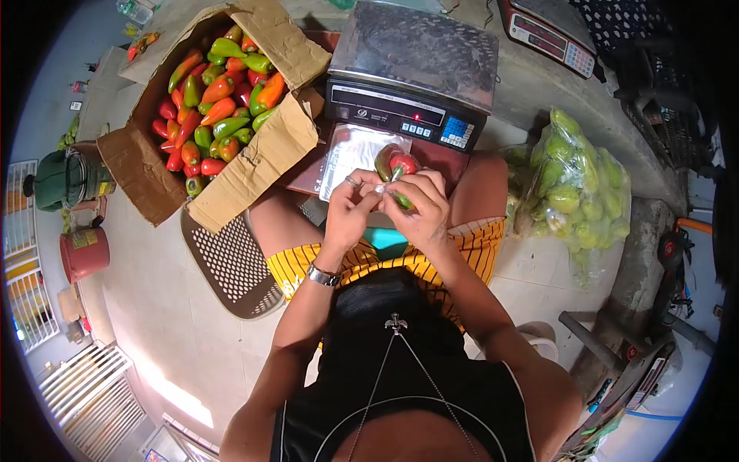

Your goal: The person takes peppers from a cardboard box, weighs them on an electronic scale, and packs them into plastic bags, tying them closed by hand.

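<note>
Both hands meet above my lap, in front of a digital scale (412, 58). My left hand (352, 209), with a ring and a wristwatch, has its fingers pinched at a small clear plastic bag. My right hand (422, 206) pinches the same bag from the other side. Inside the bag are red and green peppers (402, 163), partly covered by my fingers. Just behind the hands lies a stack of clear plastic bags (350, 154). To the left, an open cardboard box (258, 173) holds several red, orange and green peppers (219, 110).
A perforated plastic basket (231, 266) sits on the floor at left. Large clear bags of green vegetables (577, 196) stand at right. A second scale (550, 35) is at the back right. A red bucket (85, 254) and a person (54, 185) are at far left.
</note>
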`<state>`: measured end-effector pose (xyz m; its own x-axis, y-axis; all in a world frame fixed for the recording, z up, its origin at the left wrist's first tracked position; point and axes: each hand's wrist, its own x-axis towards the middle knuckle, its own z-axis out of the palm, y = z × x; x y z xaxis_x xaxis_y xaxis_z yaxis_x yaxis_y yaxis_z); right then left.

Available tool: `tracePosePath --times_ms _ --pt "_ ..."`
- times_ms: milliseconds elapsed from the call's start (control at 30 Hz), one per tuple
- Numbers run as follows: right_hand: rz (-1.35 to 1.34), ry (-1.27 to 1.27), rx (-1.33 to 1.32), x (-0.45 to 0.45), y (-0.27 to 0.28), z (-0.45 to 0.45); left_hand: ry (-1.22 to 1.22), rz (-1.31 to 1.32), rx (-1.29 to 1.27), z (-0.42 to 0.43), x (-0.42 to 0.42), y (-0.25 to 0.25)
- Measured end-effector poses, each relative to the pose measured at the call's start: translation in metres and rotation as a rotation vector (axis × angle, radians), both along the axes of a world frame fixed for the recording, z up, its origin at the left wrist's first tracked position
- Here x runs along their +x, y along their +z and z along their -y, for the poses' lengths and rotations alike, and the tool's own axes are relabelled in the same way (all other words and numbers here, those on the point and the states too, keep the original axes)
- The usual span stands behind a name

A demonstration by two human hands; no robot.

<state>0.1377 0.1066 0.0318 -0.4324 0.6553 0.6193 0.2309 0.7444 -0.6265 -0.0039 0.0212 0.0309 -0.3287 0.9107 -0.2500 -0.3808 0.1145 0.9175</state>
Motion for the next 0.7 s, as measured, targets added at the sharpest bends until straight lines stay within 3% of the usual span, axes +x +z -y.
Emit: tracePosePath --times_ms 367,700 --pt "-0.011 0.003 -0.046 0.003 0.003 0.000 -0.101 0.136 0.092 0.005 -0.009 -0.012" --pt "-0.004 -0.007 -0.247 0.006 0.000 0.013 -0.214 0.058 0.018 0.005 -0.019 -0.001"
